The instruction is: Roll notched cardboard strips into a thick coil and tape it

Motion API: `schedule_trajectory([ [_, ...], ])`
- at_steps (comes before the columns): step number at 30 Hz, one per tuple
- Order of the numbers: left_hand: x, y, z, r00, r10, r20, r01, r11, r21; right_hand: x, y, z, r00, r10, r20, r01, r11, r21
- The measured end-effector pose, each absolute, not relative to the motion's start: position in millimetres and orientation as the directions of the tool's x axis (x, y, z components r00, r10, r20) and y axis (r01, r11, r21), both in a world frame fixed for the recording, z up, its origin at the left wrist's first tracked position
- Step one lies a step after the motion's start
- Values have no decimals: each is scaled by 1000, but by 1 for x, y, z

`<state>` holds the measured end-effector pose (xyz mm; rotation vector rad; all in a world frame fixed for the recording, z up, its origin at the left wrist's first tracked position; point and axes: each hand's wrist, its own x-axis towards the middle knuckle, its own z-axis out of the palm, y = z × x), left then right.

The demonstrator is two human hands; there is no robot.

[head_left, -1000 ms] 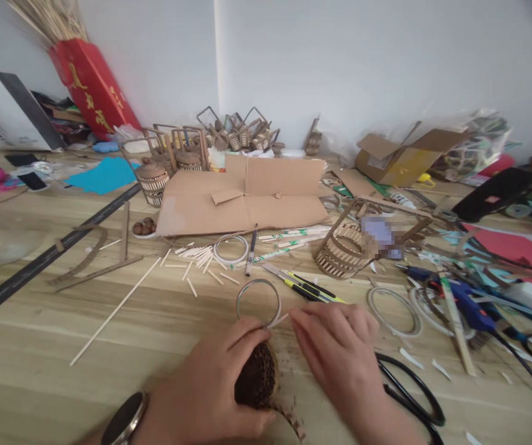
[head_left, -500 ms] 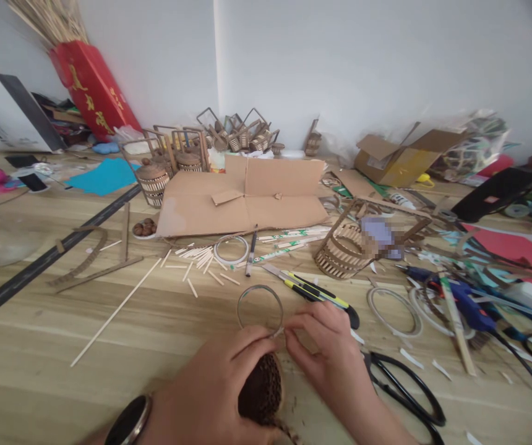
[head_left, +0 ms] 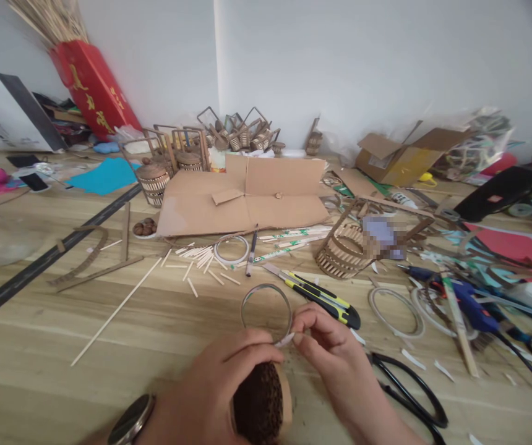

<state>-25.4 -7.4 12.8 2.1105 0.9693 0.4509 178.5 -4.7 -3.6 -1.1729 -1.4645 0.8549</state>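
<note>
My left hand (head_left: 210,395), with a watch on the wrist, is wrapped round a rolled coil of corrugated cardboard (head_left: 259,405) near the table's front edge. My right hand (head_left: 335,358) pinches a small white end of tape (head_left: 285,339) at the edge of a thin tape ring (head_left: 266,311), which rests on the table just beyond my fingers. A yellow and black utility knife (head_left: 317,295) lies close behind my right hand. Black scissors (head_left: 409,398) lie to its right.
Flat cardboard (head_left: 247,194) lies at mid-table, with small cardboard baskets (head_left: 154,179) behind it and a tipped basket (head_left: 340,247) to the right. Short sticks (head_left: 198,256), a long stick (head_left: 115,312), a blue glue gun (head_left: 465,303) and more tape rings (head_left: 396,311) lie around.
My right hand went from lying flat over the ring's edge to pinching the tape end. The coil in my left hand has tilted so that its open end faces me more.
</note>
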Motion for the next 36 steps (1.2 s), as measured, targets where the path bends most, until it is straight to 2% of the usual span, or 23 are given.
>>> schedule_trajectory([
  [2,-26,-7,12,648,762,-9,502,-418,757,179,-6,-4,1,930,369,349,345,-871],
  [5,-27,-9,10,645,764,-13,516,-423,745,182,-9,-3,-81,815,574,623,491,-609],
  [7,-28,-10,10,642,767,8,510,-435,742,184,-10,-1,-129,759,638,696,527,-487],
  [9,-28,-11,9,642,766,30,497,-445,746,185,-11,1,-109,772,627,673,521,-524],
  [14,-27,-10,10,653,757,29,467,-433,771,181,-7,3,-4,880,475,452,425,-784],
  [18,-28,-9,11,659,752,28,456,-429,780,180,-5,5,-7,937,349,294,335,-895],
  [21,-31,-11,11,653,757,28,461,-426,778,181,-5,7,-30,958,284,243,283,-928],
  [33,-34,-12,10,683,728,60,445,-480,756,186,-5,-2,-137,975,175,52,183,-982],
  [36,-35,-13,9,682,729,58,448,-479,755,186,-4,-1,-152,968,197,92,213,-973],
])
